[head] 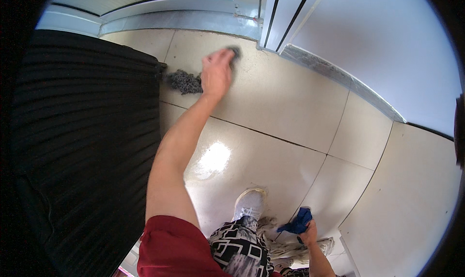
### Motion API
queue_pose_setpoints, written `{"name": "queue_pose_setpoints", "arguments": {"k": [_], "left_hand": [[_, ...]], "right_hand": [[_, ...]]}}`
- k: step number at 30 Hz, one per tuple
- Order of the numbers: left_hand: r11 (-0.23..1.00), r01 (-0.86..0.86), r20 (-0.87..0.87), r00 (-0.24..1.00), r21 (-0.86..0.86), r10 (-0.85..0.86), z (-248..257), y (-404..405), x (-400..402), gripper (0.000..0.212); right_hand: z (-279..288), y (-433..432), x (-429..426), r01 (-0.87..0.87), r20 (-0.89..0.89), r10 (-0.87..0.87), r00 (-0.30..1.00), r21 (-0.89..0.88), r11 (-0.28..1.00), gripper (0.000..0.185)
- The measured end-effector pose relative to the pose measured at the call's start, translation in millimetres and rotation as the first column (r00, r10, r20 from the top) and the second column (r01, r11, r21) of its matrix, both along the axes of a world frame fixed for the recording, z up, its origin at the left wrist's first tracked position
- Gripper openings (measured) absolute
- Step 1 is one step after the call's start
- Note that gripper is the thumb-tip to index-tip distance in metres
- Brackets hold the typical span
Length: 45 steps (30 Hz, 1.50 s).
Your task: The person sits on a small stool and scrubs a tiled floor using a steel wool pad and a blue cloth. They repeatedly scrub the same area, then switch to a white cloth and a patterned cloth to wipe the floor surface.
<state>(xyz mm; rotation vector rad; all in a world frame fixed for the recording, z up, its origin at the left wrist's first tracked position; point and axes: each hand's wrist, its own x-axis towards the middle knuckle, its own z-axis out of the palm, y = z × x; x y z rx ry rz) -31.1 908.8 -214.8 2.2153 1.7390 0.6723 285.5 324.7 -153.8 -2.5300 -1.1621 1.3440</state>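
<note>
My left hand (217,73) reaches far forward, low over the cream tiled floor (283,95). Its fingers are closed over a dark grey, blurred wad (235,53) pressed to the tiles. On the other side of the wrist lies a shaggy dark grey mass (184,82), perhaps a mop head or cloth. Whether it joins the wad is hidden by the hand. Down by my feet, my right hand (308,234) grips a crumpled blue cloth (298,220). A dirty beige rag (290,251) lies on the floor beneath it, between my shoes.
A black ribbed panel or case (91,131) stands close along my left side. Ahead are a white door frame (278,19) and a grey stone skirting (338,77). A pale slab-like surface (403,189) borders the right. My grey shoe (250,203) is planted on the tiles.
</note>
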Motion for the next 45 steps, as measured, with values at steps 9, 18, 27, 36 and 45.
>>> {"name": "queue_pose_setpoints", "arguments": {"k": [9, 18, 27, 36, 45], "left_hand": [[0.987, 0.145, -0.365, 0.924, 0.067, -0.111, 22, 25, 28, 0.036], [0.984, 0.181, -0.11, 0.978, -0.001, -0.18, -2, -30, 49, 0.026], [0.996, -0.078, 0.41, 0.908, -0.032, 0.084, -20, 36, -17, 0.026], [0.979, 0.048, -0.002, 0.999, -0.2, -0.049, 75, -134, 11, 0.041], [0.915, 0.033, 0.212, 0.976, -0.402, 0.058, 88, -284, -52, 0.038]], "right_hand": [[-3, -8, 4, 0.049, 0.012, -0.049, 0.999, -0.027, 0.998, 0.043], [6, -4, 7, -0.015, 0.011, 0.016, 1.0, -0.053, 0.998, 0.047], [-17, -11, -4, 0.046, -0.081, -0.041, 0.996, 0.061, 0.997, 0.051], [33, 91, 21, 0.283, -0.161, -0.269, 0.95, 0.072, 0.956, 0.05], [-33, 415, -27, -0.267, 0.43, -0.116, 0.895, 0.726, 0.634, 0.073]]}}
